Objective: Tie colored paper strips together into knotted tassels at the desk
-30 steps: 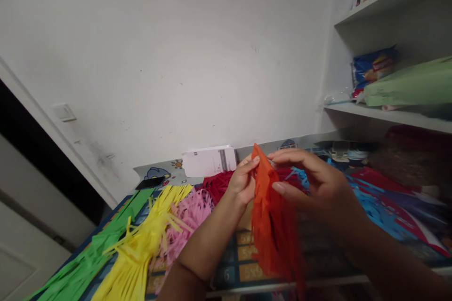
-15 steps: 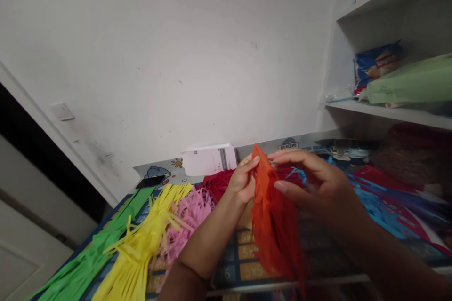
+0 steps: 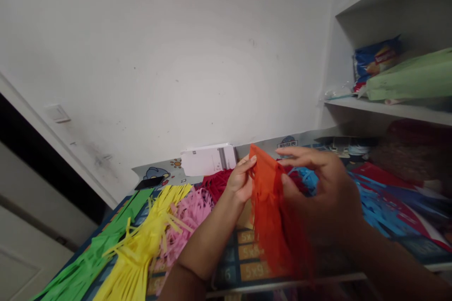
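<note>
1. White wall (image 3: 197, 47) fills the background, and a printed worktop (image 3: 226, 256) runs along its foot.
2. From my remote seat, I see the left hand (image 3: 242, 178) pinching the upper left edge of the orange fringed paper (image 3: 266, 188), thumb on the near face.
3. Its uncut band slants down to the right, held above the worktop, with the strips hanging below.
4. At the band's right end, the right hand (image 3: 321, 188) has thumb and forefinger parted; I cannot tell whether it grips or merely touches.
5. To work that band well, I'd judge, the left pinch should be firm but light, the right fingertips on solid paper only, the layers level, and the strips free to hang, since thin ones could tear or tangle.
6. Just beyond lies dark red fringe (image 3: 217, 183); leftward come pink fringe (image 3: 187, 221), yellow fringe (image 3: 141, 249) and green fringe (image 3: 102, 249).
7. Blue strips (image 3: 377, 207) lie right, below a white shelf (image 3: 399, 108).
</note>
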`<state>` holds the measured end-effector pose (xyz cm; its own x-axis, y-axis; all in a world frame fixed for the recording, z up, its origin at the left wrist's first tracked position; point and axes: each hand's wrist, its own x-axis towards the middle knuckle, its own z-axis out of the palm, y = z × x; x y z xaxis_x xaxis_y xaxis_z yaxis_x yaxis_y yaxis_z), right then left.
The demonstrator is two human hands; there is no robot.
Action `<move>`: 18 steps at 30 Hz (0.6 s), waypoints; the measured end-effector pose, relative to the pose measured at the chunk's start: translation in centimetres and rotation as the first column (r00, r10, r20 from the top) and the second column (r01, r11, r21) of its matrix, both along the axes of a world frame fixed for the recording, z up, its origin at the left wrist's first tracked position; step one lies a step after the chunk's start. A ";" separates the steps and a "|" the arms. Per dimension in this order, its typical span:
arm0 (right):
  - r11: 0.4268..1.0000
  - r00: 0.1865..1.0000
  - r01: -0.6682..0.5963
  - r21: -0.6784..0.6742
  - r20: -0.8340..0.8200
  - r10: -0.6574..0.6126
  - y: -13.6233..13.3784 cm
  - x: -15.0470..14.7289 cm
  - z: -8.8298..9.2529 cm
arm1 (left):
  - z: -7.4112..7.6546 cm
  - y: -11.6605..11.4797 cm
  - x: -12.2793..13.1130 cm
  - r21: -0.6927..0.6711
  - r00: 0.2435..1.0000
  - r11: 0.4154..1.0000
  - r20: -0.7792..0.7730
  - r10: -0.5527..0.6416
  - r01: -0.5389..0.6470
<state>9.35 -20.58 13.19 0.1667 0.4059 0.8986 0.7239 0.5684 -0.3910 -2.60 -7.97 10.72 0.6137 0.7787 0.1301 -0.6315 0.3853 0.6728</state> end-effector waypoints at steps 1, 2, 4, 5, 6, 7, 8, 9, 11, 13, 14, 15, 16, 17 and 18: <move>0.999 0.999 0.036 0.021 0.040 -0.037 0.1 0.1 -0.1 | 0.0 0.0 0.0 -0.007 1.000 1.000 0.005 0.005 -0.005; 0.997 0.993 0.067 0.031 0.098 -0.070 0.1 0.2 -0.1 | -0.1 0.0 0.1 -0.014 1.000 1.000 0.007 0.011 -0.011; 0.992 0.964 0.121 0.040 0.235 -0.127 0.3 0.5 -0.2 | -0.1 0.1 0.1 -0.027 1.000 0.999 0.006 0.028 -0.028; 0.988 0.945 0.146 0.052 0.287 -0.155 0.3 0.8 -0.3 | -0.1 0.1 0.1 -0.032 0.999 0.999 0.004 0.038 -0.038; 0.983 0.928 0.165 0.078 0.325 -0.182 0.4 1.0 -0.4 | -0.2 0.2 0.1 -0.035 0.999 0.998 0.000 0.048 -0.048; 0.978 0.913 0.183 0.102 0.351 -0.207 0.5 1.3 -0.6 | -0.2 0.3 0.2 -0.037 0.998 0.998 -0.004 0.056 -0.056; 0.972 0.902 0.203 0.121 0.363 -0.234 0.6 1.6 -0.8 | -0.2 0.4 0.2 -0.036 0.998 0.997 -0.008 0.063 -0.064; 0.965 0.896 0.227 0.134 0.358 -0.261 0.7 1.8 -1.1 | -0.3 0.4 0.2 -0.034 0.998 0.997 -0.011 0.070 -0.070; 0.951 0.895 0.276 0.137 0.325 -0.306 0.8 2.1 -1.6 | -0.4 0.6 0.3 -0.025 0.996 0.996 -0.012 0.086 -0.086; 0.941 0.896 0.312 0.135 0.288 -0.338 0.9 2.4 -2.0 | -0.7 0.8 0.5 -0.008 0.994 0.994 -0.004 0.110 -0.110; 0.934 0.895 0.324 0.150 0.271 -0.354 1.0 2.6 -2.3 | -0.9 0.8 0.7 0.001 0.992 0.992 0.001 0.124 -0.124; 0.928 0.892 0.336 0.160 0.262 -0.368 1.0 2.7 -2.4 | -1.1 0.8 0.9 0.013 0.991 0.991 0.005 0.135 -0.135; 0.925 0.888 0.346 0.157 0.264 -0.377 1.0 2.9 -2.6 | -1.3 0.9 1.1 0.029 0.990 0.989 0.006 0.143 -0.143; 0.924 0.883 0.357 0.135 0.274 -0.381 1.0 3.1 -2.8 | -1.6 0.9 1.3 0.048 0.988 0.987 0.001 0.152 -0.152; 0.926 0.880 0.367 0.090 0.288 -0.377 0.9 3.3 -3.0 | -1.8 0.8 1.5 0.069 0.986 0.984 -0.006 0.167 -0.166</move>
<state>12.68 -19.64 10.15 0.0258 0.3367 0.9413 0.9633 0.2433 -0.1134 -1.05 -7.12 8.89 0.4779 0.8598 0.1798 -0.6751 0.2285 0.7015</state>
